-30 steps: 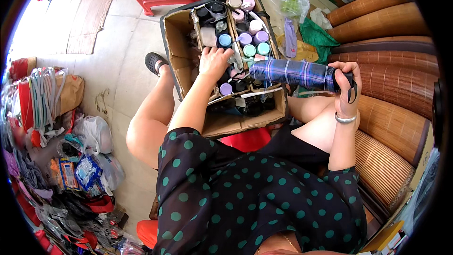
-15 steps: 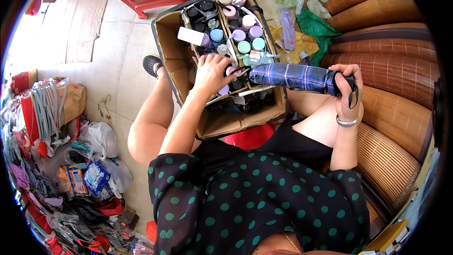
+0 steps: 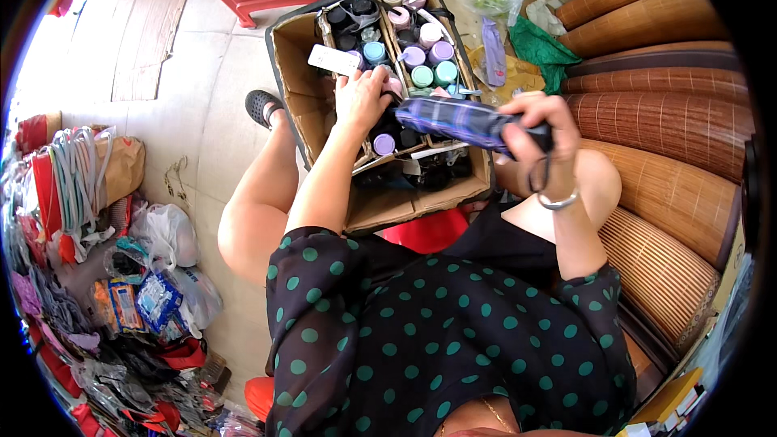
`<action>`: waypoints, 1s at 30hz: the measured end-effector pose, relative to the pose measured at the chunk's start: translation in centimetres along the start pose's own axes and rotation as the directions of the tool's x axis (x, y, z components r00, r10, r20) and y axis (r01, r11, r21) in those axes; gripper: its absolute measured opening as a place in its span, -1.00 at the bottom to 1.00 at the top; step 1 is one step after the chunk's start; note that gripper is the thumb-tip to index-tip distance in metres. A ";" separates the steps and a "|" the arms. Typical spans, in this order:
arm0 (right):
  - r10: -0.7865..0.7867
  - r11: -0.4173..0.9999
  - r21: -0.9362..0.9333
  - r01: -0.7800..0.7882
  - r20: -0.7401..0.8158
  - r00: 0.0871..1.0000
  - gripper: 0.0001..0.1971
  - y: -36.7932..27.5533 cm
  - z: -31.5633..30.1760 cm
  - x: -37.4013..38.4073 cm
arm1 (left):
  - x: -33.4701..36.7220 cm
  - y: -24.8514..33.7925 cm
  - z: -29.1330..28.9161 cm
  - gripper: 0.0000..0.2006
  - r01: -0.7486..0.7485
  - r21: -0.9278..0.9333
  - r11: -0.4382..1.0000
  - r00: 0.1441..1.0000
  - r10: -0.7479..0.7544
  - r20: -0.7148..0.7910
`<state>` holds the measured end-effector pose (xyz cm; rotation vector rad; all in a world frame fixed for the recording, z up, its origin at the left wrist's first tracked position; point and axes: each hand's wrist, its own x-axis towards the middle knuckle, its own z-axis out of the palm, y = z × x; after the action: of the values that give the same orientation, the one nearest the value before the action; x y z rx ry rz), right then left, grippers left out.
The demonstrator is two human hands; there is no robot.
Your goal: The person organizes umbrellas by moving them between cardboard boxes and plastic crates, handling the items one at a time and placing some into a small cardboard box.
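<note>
A folded umbrella [image 3: 453,120] in blue and purple plaid lies slantwise over the box, its black handle end gripped by my right hand [image 3: 541,125]. A dark wrist strap dangles below that hand. The umbrella's far end reaches in among the packed umbrellas, close to my left hand [image 3: 362,99]. The fingers of my left hand are bent down between the handles beside a pink one; their tips are hidden. Around them stand several folded umbrellas with lilac [image 3: 384,144], mint [image 3: 422,76] and blue [image 3: 375,53] handle ends. A white tag [image 3: 333,60] sticks up just beyond my left hand.
The cardboard-lined box [image 3: 380,214] stands between my legs, with cardboard dividers inside. A red stool [image 3: 271,0] is beyond it. Rolled bamboo mats [image 3: 660,109] line the right side. Bagged goods [image 3: 166,239] are heaped on the left. A green bag [image 3: 541,48] lies behind right.
My right hand has moved left with the umbrella, bringing its far end deeper among the others. My left hand has shifted slightly up and left inside the box.
</note>
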<state>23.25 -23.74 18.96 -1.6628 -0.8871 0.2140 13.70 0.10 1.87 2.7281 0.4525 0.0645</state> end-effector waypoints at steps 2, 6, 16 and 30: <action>-0.150 0.983 -0.076 0.168 0.200 0.968 -0.83 -0.3 2.3 1.0 | 0.1 0.0 -0.1 -0.70 0.017 -0.033 0.999 1.000 -0.016 0.026; -0.221 0.906 -0.215 0.366 0.498 0.839 -0.79 -1.5 6.8 0.3 | -0.1 0.1 -0.1 -0.71 0.054 -0.030 0.998 0.997 -0.053 0.048; 0.027 0.929 -0.347 0.130 0.414 0.910 -0.85 1.5 9.3 6.8 | -2.3 0.8 0.2 -0.82 0.028 -0.139 0.990 0.991 -0.045 -0.128; 0.044 0.977 -0.212 -0.019 0.110 0.993 -0.87 -3.2 1.1 6.5 | -5.7 2.8 2.9 -0.87 -0.135 0.195 0.971 0.991 0.135 0.013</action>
<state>25.80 -18.61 23.52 -1.8774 -0.9978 0.2458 9.42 -5.20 0.24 2.9503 0.2860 0.0590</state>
